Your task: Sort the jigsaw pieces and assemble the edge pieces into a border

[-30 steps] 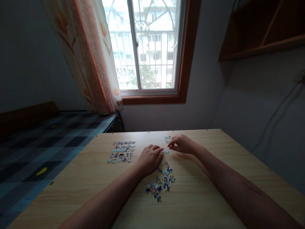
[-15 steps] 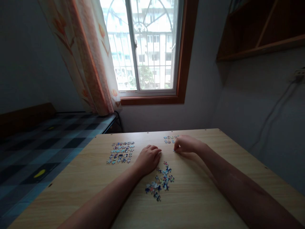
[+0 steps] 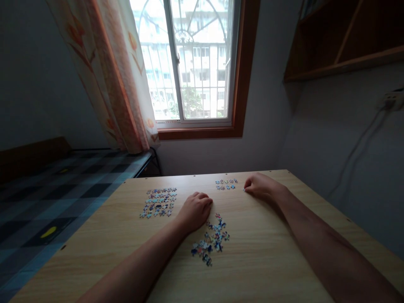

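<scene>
My left hand (image 3: 195, 210) rests knuckles up on the wooden table (image 3: 271, 261), fingers curled under, just above a loose pile of jigsaw pieces (image 3: 211, 243). My right hand (image 3: 260, 186) lies near the table's far edge, fingers pinched together on a small jigsaw piece at its tip, right of a short row of laid-out pieces (image 3: 226, 184). A squarish block of pieces set in rows (image 3: 158, 202) lies to the left of my left hand.
Behind the table stand a window (image 3: 195, 63) with a patterned curtain (image 3: 116, 80) and a wooden wall shelf (image 3: 344, 38) at upper right. A bed with a checked cover (image 3: 53, 189) stands to the left. A socket with a cable (image 3: 391, 101) hangs on the right wall.
My right hand has slid from the middle of the table to the right, past the short row of pieces, carrying a small piece. My left hand has stayed put.
</scene>
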A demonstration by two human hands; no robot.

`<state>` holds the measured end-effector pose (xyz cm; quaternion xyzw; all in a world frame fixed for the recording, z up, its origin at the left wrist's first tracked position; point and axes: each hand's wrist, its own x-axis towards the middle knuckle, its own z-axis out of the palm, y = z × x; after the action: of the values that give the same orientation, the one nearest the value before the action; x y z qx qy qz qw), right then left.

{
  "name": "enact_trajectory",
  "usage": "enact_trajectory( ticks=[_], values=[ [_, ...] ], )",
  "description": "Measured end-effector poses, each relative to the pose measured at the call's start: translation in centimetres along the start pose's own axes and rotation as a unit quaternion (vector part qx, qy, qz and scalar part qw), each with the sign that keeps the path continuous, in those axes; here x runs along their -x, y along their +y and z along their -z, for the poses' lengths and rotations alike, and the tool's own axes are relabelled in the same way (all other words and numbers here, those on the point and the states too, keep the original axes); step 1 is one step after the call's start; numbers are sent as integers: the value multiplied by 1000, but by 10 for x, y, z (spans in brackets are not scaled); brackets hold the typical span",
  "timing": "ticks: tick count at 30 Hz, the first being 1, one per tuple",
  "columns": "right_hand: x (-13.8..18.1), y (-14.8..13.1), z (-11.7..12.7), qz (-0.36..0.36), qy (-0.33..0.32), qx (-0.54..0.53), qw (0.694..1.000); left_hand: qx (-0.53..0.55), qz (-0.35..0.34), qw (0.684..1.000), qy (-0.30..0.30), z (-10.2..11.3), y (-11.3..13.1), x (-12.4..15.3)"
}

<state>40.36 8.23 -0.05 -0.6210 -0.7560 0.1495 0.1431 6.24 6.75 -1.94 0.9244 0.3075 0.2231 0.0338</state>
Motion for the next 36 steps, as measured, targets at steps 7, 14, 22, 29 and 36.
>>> enact_trajectory(
  ticks=[7, 14, 22, 29, 36],
  values=[
    [-6, 8, -12, 24, 37, -38, 998, 3, 3, 1000, -1, 1, 1, -1],
    [-8, 6, -30, 26, 118, -6, 993, 1, 4, 1000, -3, 2, 1, -1],
    [-9, 10, -39, 41, 155, -30, 987, 5, 5, 1000, 1, 1, 1, 0],
    [-12, 20, -44, -2, 210, -110, 972, 18, 6, 1000, 4, 2, 2, -1],
    [-14, 27, -46, -29, 218, -175, 960, 111, -39, 993, 0, 7, 7, 1]
  ],
)
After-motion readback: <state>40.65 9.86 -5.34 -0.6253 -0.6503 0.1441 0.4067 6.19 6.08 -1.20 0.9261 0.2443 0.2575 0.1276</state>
